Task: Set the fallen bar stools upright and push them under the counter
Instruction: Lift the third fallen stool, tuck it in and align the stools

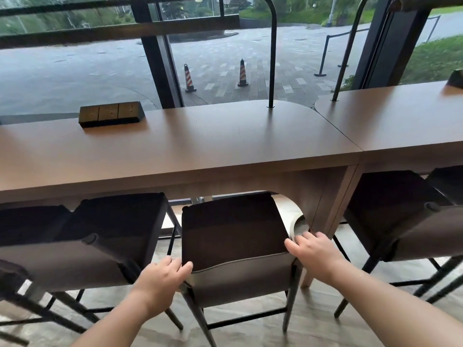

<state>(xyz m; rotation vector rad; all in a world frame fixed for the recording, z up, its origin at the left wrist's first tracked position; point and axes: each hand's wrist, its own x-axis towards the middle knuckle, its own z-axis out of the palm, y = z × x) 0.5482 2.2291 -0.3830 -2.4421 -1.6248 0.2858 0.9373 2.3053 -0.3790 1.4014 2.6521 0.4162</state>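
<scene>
A bar stool [233, 229] with a dark brown seat and a low grey-brown backrest stands upright in the middle, its front edge under the wooden counter [200, 146]. My left hand [164, 274] grips the backrest's left corner. My right hand [313, 251] holds the right corner of the seat and backrest. A second upright stool [117, 221] stands just to the left, partly under the counter. A third one [393, 209] stands to the right under the adjoining counter section.
A dark socket block [110, 113] lies on the counter at the left. Two black curved posts [271, 71] rise from the countertop. The counter's side panel [333, 204] stands close to the right of the middle stool. Glass windows lie behind.
</scene>
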